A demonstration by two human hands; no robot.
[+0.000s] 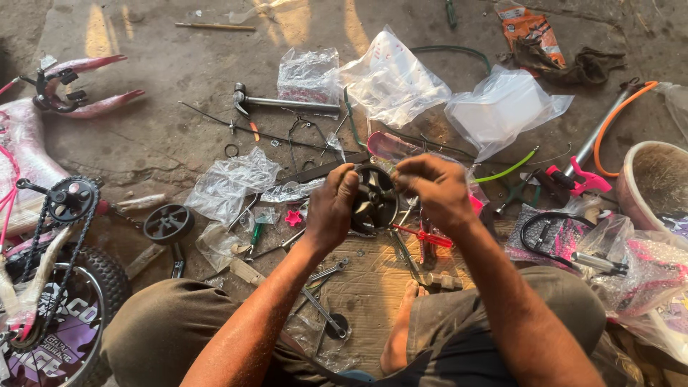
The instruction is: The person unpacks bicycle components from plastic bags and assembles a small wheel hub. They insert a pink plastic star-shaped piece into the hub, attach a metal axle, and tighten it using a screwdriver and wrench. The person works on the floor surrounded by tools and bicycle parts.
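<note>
A small black plastic wheel [374, 201] with spokes is held up between both hands, above a wooden board. My left hand [331, 208] grips its left rim. My right hand [433, 190] pinches at its top right edge with the fingers curled. A second small black wheel [168, 223] lies flat on the ground to the left. Below the held wheel lie a red-handled screwdriver [423, 236] and a spanner [326, 273].
A small pink bicycle frame with chain and crank [68, 204] and a tyre [72, 315] lies at left. Clear plastic bags [390, 79] are scattered behind, beside a hammer [283, 103]. A pump with an orange hose [609, 122] and a bowl [656, 183] are at right.
</note>
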